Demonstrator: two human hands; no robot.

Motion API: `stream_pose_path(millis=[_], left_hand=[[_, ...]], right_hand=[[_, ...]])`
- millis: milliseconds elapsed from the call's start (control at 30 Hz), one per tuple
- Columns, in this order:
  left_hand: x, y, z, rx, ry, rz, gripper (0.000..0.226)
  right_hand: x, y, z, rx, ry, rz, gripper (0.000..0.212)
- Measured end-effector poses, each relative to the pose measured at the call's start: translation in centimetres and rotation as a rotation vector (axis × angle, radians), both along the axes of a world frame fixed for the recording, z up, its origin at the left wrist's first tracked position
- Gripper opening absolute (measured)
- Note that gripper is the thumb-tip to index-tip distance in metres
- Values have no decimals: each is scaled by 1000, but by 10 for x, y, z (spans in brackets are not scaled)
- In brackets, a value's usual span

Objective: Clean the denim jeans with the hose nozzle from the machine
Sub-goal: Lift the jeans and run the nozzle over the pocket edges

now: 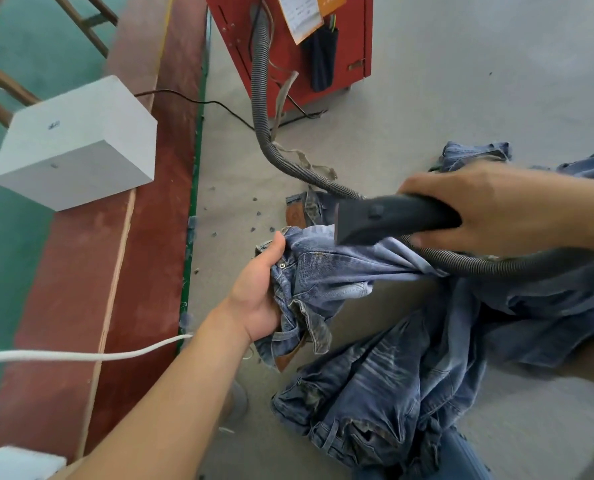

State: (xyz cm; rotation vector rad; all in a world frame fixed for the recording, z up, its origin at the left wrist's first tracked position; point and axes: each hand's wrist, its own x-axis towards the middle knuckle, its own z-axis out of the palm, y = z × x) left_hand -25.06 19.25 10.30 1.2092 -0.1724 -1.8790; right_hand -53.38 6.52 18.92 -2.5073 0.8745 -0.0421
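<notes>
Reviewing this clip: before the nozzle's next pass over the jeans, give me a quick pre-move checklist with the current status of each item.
1. Right hand grips the nozzle: ok.
2. Left hand holds the jeans bunched at the waistband: ok.
3. Nozzle mouth faces the held denim, close above it: ok; actual contact, cannot tell.
4. Hose runs unbroken from the red machine to the nozzle: ok; part of it lies across the jeans by the right hand.
5. Fabric spread flat for the pass: not ok, it is crumpled.
6. Suction running: cannot tell.
</notes>
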Motion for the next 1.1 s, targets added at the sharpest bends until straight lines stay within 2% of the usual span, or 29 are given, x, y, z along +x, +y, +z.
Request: stream_pose_path(millis=[100,167,333,533,633,700,900,1000,1100], left_hand=[[-3,0,0,2,1,-18,65],[-1,0,2,-3,8,-12,64],[9,3,4,19,-65,28,63],[22,2,12,22,-230,63,73],[37,1,19,-24,-240,105,77],[43,2,21,-52,-214,146,71],[39,3,30,-170,-405,46,39],[36,6,41,-214,-311,-3,36],[27,8,44,-231,-82,-64,61]], right_hand=[[20,20,-8,8,38,113,25],[32,25,-10,-28,9,108,26],[25,0,1,-40,-192,-141,32],[4,-10,2,-28,-12,-101,28],[11,-4,-1,-34,-30,-96,29],[16,0,4,-34,-65,-114,28],[29,15,15,97,-42,-59,27],[33,24,18,169,-27,-28,26],[39,38,19,198,-26,8,21]])
